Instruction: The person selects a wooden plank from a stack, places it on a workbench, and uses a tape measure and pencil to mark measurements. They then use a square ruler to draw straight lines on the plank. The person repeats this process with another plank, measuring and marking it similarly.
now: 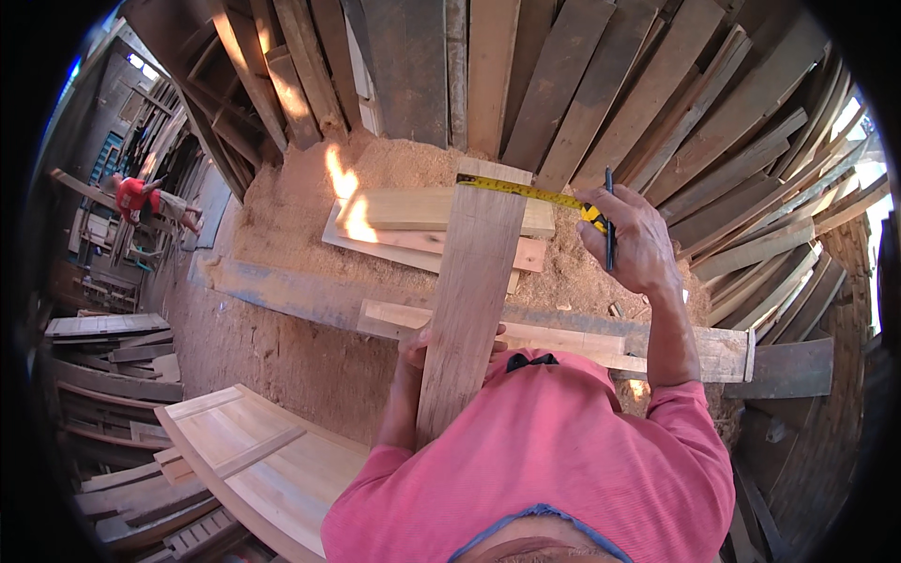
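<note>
A wooden plank [477, 272] runs away from my chest, tilted slightly to the right at its far end. My left hand [413, 349] grips the plank near my body, with fingertips showing at its right edge; the rest of the hand is hidden under the board. My right hand [638, 239] is closed around a yellow and black tape measure [593, 218] to the right of the plank's far end. The yellow tape blade [502, 187] lies across the board's width there. A dark, slim pen or pencil [609, 211] also sits upright between my right fingers.
Under the plank lie pale boards [404, 211] on sawdust [282, 216], and a long beam [282, 291] crosses behind my hands. Upright planks [591, 94] lean all round the far side. A panelled wooden piece [272, 450] rests at lower left. Another person [141, 197] in red is far left.
</note>
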Demonstrator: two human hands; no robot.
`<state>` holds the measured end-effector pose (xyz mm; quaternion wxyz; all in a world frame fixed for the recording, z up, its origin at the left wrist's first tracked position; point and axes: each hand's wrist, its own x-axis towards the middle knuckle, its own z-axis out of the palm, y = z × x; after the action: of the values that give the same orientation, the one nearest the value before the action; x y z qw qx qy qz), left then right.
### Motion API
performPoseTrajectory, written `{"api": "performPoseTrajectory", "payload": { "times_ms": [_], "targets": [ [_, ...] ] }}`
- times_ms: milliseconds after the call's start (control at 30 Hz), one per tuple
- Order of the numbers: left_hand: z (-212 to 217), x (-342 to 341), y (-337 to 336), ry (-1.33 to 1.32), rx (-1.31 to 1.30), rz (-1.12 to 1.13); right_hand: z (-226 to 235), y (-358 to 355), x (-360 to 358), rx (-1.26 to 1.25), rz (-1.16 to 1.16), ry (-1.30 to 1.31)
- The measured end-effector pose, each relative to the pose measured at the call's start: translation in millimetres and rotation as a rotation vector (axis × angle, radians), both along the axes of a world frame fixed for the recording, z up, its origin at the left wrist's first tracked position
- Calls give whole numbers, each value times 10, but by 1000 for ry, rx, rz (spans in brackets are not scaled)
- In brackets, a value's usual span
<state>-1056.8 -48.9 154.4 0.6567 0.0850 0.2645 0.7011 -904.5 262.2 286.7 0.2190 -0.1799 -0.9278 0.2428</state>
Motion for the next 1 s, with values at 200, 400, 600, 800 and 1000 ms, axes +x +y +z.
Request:
{"api": "performPoseTrajectory", "payload": {
  "times_ms": [200, 400, 600, 800, 1000],
  "targets": [
    [-215, -108, -164, 41, -44, -38, -251, -2, -41, -274, 110, 58],
    [170, -611, -465, 554, -487, 311, -485, 76, 10, -399, 41, 149],
    [1545, -1106, -825, 868, -294, 791, -809, 180, 3, -817, -21, 115],
    [2947, -1687, -919, 1033, 237, 835, -1119, -12, -78, -989, -3, 27],
    [2800, -2511, -1101, 915, 165, 785, -1097, -193, -48, -939, 237, -66]
  ]
}}
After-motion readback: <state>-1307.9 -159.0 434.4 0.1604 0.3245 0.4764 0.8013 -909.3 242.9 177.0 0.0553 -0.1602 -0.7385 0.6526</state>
